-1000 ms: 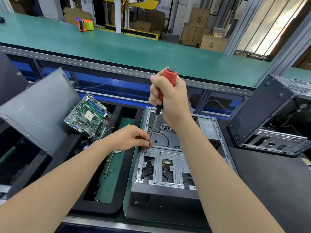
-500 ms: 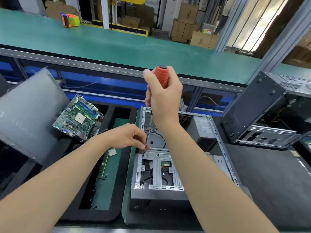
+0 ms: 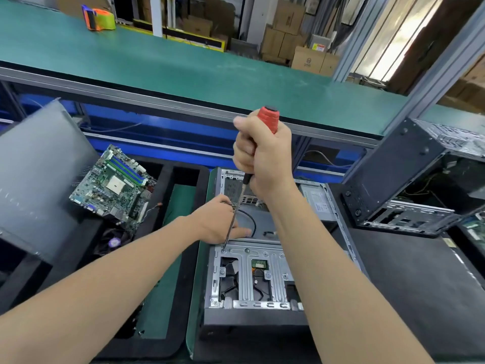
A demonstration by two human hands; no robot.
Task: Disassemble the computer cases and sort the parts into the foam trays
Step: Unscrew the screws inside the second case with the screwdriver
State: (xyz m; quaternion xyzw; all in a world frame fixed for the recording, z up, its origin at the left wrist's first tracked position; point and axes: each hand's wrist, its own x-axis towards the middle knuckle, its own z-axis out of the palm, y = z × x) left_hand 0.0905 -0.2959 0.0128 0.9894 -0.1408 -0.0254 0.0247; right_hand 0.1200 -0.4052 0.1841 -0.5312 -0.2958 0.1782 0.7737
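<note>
The open computer case (image 3: 252, 318) lies flat in the middle of the desk, close to its near edge, with the open side up. The right hand (image 3: 262, 158) closes firmly around the red handle of the screwdriver (image 3: 268, 119) and holds it almost upright. The thin shaft goes down and to the left, and its tip sits on a screw at the far left corner of the metal drive cage (image 3: 246, 285) inside the case. The left hand (image 3: 216, 222) rests at the left wall of the case, with thumb and fingers spread loosely behind the shaft; I cannot tell if they touch it. Toward the left edge of the desk, a green motherboard (image 3: 112, 190) leans tilted in a black foam tray (image 3: 183, 177). Near the right edge, a second case (image 3: 393, 174) stands tilted.
</note>
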